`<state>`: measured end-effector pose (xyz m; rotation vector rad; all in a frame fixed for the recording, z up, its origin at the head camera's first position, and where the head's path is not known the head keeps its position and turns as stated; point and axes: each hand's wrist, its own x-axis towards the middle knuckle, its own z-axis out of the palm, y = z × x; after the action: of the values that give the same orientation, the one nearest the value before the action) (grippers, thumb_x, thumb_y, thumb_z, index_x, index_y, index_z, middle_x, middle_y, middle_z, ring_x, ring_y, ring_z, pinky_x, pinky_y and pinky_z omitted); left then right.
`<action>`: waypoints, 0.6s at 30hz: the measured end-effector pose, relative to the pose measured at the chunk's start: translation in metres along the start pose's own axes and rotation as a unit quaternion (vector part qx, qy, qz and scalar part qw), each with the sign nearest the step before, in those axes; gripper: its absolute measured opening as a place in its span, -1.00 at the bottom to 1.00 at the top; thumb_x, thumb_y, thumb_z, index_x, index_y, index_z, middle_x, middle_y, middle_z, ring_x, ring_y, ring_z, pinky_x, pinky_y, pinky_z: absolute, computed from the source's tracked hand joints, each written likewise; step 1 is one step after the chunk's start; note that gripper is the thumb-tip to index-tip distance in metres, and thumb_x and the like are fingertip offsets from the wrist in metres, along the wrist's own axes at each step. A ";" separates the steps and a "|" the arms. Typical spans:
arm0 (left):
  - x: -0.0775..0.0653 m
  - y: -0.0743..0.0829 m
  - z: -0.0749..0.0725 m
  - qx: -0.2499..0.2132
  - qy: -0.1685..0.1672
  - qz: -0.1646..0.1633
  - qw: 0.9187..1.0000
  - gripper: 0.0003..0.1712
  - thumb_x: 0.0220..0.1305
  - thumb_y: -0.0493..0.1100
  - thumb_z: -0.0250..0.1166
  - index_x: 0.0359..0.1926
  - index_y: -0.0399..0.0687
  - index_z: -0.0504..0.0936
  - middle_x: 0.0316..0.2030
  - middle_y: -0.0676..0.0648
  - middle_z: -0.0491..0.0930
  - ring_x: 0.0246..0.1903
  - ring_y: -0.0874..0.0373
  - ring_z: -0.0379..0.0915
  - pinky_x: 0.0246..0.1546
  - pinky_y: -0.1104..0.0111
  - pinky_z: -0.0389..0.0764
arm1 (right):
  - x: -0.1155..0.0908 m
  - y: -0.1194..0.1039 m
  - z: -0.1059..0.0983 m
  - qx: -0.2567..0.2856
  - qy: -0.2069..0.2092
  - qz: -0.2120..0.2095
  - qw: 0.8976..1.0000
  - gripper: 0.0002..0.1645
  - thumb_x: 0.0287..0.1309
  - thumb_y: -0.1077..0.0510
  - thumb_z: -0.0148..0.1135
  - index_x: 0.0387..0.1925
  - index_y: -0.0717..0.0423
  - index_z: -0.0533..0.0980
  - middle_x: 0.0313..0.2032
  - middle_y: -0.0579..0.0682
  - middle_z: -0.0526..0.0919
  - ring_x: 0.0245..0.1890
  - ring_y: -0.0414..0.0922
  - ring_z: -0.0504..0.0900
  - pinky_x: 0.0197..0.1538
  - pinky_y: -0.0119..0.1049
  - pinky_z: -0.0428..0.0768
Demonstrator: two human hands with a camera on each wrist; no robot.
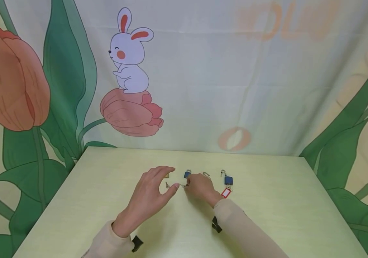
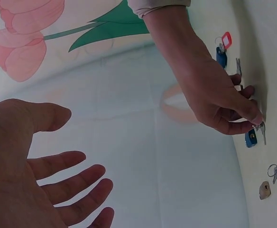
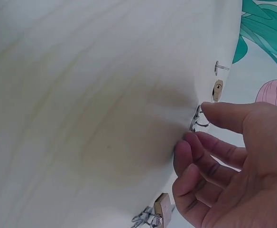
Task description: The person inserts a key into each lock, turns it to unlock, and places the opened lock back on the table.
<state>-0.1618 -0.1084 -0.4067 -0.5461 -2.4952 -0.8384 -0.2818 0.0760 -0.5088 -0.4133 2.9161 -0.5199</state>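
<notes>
Pinched key set (image 2: 263, 135), small keys on a ring, is low at the tabletop (image 1: 267, 218), near side of a blue padlock (image 1: 187, 174) and just beside it. Right hand (image 1: 200, 185) has it between thumb and fingertips, other fingers curled; exact key count hidden by the fingers. Left hand (image 1: 148, 191) is empty, fingers relaxed and spread, thumb tip near the keys in the head view. Left of the blue padlock: brass padlock (image 2: 264, 190), keyhole visible, with a second key set (image 2: 274, 175) on its own ring lying near it. Right of the blue padlock: another brass padlock (image 3: 163, 209), with loose-looking keys (image 3: 145, 219) beside it; contact unclear. Furthest right: dark blue padlock (image 1: 228, 180), shackle swung out, ring at its base with a red-framed key tag (image 1: 226, 192) holding a white insert; can't tell if a key sits in the keyhole. Beige sleeves (image 1: 240, 224) on both arms, black wrist straps (image 1: 216, 225) below the cuffs. Behind: printed curtain (image 1: 200, 89), rabbit on a pink tulip (image 1: 132, 113).
</notes>
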 end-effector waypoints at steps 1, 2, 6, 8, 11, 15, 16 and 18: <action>0.000 0.000 0.000 -0.001 0.000 0.000 1.000 -0.53 0.23 0.05 0.34 0.13 0.06 0.59 0.08 0.02 0.61 0.11 0.08 0.50 0.13 0.08 0.46 | 0.001 0.000 0.000 -0.001 0.005 -0.002 1.000 -0.86 0.17 0.05 0.32 -0.32 0.03 0.62 -0.42 -0.09 0.67 -0.50 -0.16 0.50 -0.41 -0.26 0.45; 0.000 0.000 0.000 -0.002 -0.001 -0.001 1.000 -0.53 0.23 0.05 0.34 0.13 0.05 0.59 0.08 0.02 0.61 0.11 0.08 0.50 0.13 0.08 0.46 | 0.001 0.000 0.001 -0.003 0.009 -0.005 1.000 -0.87 0.17 0.06 0.32 -0.32 0.02 0.63 -0.40 -0.09 0.69 -0.50 -0.17 0.51 -0.41 -0.25 0.47; 0.000 0.000 0.000 -0.002 -0.002 -0.003 1.000 -0.54 0.23 0.04 0.34 0.13 0.04 0.59 0.08 0.02 0.61 0.11 0.07 0.50 0.13 0.08 0.46 | 0.002 0.000 0.002 -0.013 0.018 -0.014 1.000 -0.92 0.18 0.09 0.31 -0.31 -0.02 0.65 -0.36 -0.09 0.72 -0.46 -0.18 0.53 -0.36 -0.21 0.51; 0.000 0.000 0.000 -0.002 -0.003 -0.004 1.000 -0.54 0.23 0.04 0.35 0.13 0.05 0.59 0.08 0.02 0.61 0.11 0.07 0.51 0.13 0.08 0.46 | 0.003 0.000 0.002 -0.015 0.016 -0.014 1.000 -0.93 0.19 0.09 0.30 -0.30 -0.04 0.65 -0.34 -0.10 0.72 -0.45 -0.18 0.53 -0.35 -0.22 0.51; -0.001 0.000 0.000 -0.001 -0.003 -0.003 1.000 -0.55 0.23 0.03 0.35 0.13 0.06 0.59 0.07 0.03 0.61 0.10 0.07 0.51 0.12 0.08 0.47 | 0.003 0.000 0.002 -0.014 0.011 -0.014 1.000 -0.95 0.19 0.10 0.29 -0.32 -0.04 0.63 -0.36 -0.10 0.70 -0.46 -0.17 0.53 -0.38 -0.23 0.50; -0.001 0.000 0.000 -0.001 0.001 0.000 1.000 -0.55 0.23 0.02 0.35 0.12 0.04 0.59 0.06 0.03 0.62 0.08 0.08 0.52 0.12 0.08 0.47 | 0.002 -0.001 0.000 -0.009 0.008 -0.019 1.000 -0.94 0.21 0.10 0.28 -0.32 -0.03 0.63 -0.36 -0.09 0.69 -0.48 -0.17 0.52 -0.41 -0.24 0.48; -0.001 0.000 0.000 -0.001 0.000 0.000 1.000 -0.55 0.23 0.02 0.35 0.12 0.04 0.59 0.06 0.03 0.62 0.08 0.08 0.52 0.12 0.08 0.47 | 0.002 -0.001 0.000 -0.009 0.009 -0.021 1.000 -0.94 0.21 0.10 0.28 -0.32 -0.03 0.63 -0.36 -0.09 0.69 -0.48 -0.17 0.51 -0.42 -0.25 0.47; -0.001 -0.001 0.000 -0.001 -0.002 -0.002 1.000 -0.55 0.23 0.02 0.35 0.12 0.04 0.59 0.06 0.03 0.61 0.08 0.08 0.52 0.12 0.08 0.47 | 0.001 -0.001 0.000 -0.004 0.013 -0.027 1.000 -0.93 0.22 0.10 0.29 -0.32 -0.02 0.64 -0.35 -0.09 0.70 -0.48 -0.17 0.51 -0.41 -0.26 0.47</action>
<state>-0.1613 -0.1087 -0.4079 -0.5447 -2.5011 -0.8417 -0.2829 0.0744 -0.5085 -0.4902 2.9389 -0.5254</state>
